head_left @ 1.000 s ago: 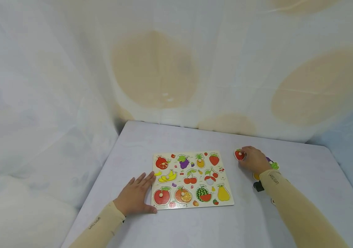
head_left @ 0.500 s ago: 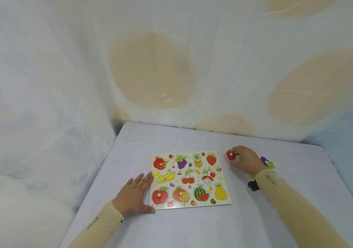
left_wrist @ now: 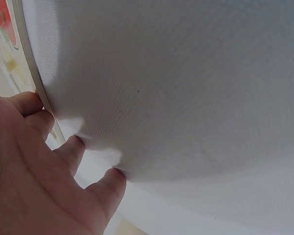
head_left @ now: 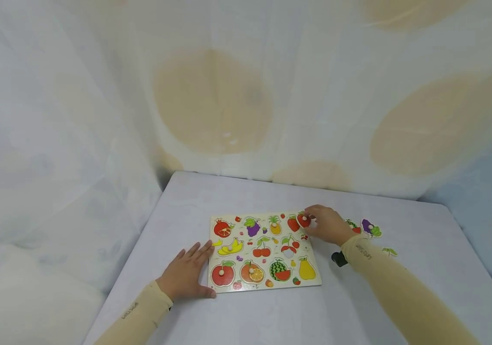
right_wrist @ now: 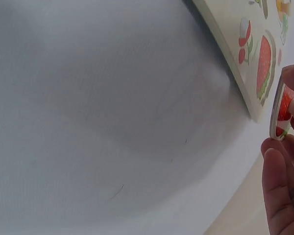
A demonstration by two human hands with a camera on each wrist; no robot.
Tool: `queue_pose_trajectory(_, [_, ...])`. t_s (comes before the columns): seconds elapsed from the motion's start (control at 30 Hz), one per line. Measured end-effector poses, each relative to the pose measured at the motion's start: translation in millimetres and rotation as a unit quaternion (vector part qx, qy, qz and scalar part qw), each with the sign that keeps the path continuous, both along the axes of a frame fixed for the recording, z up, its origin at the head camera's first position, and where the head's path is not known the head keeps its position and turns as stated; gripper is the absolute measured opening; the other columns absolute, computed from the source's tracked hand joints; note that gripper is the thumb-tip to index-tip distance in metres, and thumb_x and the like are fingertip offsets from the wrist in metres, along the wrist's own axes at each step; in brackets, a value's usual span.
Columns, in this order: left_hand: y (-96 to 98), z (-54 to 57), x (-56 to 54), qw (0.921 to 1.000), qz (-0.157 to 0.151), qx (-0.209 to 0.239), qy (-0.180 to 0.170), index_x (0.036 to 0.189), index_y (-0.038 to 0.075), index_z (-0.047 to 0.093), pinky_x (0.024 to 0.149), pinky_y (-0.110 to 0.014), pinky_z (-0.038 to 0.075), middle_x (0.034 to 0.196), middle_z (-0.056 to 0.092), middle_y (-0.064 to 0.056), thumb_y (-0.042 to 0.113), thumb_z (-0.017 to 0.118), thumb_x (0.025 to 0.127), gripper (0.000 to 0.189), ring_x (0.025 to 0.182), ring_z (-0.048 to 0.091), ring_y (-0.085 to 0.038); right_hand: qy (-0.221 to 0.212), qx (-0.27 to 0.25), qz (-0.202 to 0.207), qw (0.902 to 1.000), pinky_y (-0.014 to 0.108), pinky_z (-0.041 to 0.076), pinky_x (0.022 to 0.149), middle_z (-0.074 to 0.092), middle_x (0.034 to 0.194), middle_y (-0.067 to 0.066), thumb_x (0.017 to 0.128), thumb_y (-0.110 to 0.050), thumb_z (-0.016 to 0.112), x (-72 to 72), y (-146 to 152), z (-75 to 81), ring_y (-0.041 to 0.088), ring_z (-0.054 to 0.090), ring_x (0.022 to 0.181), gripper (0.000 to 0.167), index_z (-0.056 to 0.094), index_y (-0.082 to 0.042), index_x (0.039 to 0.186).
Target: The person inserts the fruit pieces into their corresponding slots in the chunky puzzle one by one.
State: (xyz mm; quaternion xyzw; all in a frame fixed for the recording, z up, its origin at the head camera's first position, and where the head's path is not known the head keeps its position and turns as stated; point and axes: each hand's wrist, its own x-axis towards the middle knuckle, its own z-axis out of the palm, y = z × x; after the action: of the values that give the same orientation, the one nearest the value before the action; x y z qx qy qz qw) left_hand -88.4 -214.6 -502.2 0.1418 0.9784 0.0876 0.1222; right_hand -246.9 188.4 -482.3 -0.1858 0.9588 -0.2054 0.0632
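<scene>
My right hand (head_left: 327, 226) pinches a strawberry puzzle piece (head_left: 303, 220) with a small round knob. It holds the piece over the upper right corner of the wooden fruit puzzle board (head_left: 280, 284), just right of the printed strawberry (head_left: 293, 223). In the right wrist view, the strawberry piece (right_wrist: 286, 105) is tilted on edge, off the board (right_wrist: 220, 44). My left hand (head_left: 187, 273) lies spread at the board's left edge, its fingertips touching the edge and the cloth. Knobbed pieces such as the apple (head_left: 223, 274) and the orange (head_left: 252, 272) sit in the board.
Right of the board, a grape piece (head_left: 371, 228) and a watermelon piece (head_left: 354, 227) lie on the white cloth, the latter partly behind the right hand. A green-leafed piece (head_left: 389, 251) shows past the sleeve. A black object (head_left: 339, 259) is at the right wrist. Draped fabric hangs behind the table.
My right hand has moved left with the strawberry piece, from the cloth beside the board to over its upper right corner. The left hand stays at the board's left edge.
</scene>
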Motion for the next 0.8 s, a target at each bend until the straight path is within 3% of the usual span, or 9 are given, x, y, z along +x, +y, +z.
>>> queue_pose_trajectory(0.33, [-0.2, 1.9, 1.2, 0.9999, -0.008, -0.003, 0.007, 0.156, 0.011, 0.035, 0.114, -0.059, 0.025, 0.162, 0.028, -0.001, 0.07, 0.081, 0.064, 0.118, 0.147, 0.024, -0.031, -0.012, -0.005, 0.016, 0.9998, 0.046, 0.052, 0.094, 0.062, 0.126, 0.008, 0.079, -0.024, 0.086, -1.7, -11.7, -9.3, 0.026, 0.061, 0.106, 0.045, 0.069, -0.01, 0.119])
queue_pose_trajectory(0.8, [-1.2, 0.0, 1.4, 0.9999, -0.012, -0.003, 0.009, 0.156, 0.012, 0.034, 0.115, -0.059, 0.024, 0.163, 0.027, 0.0, 0.07, 0.079, 0.066, 0.117, 0.148, 0.023, -0.031, -0.012, 0.011, 0.024, 0.9996, 0.046, 0.052, 0.094, 0.063, 0.125, 0.011, 0.079, -0.019, 0.084, -3.0, -21.3, -5.2, 0.027, 0.06, 0.103, 0.041, 0.069, -0.005, 0.115])
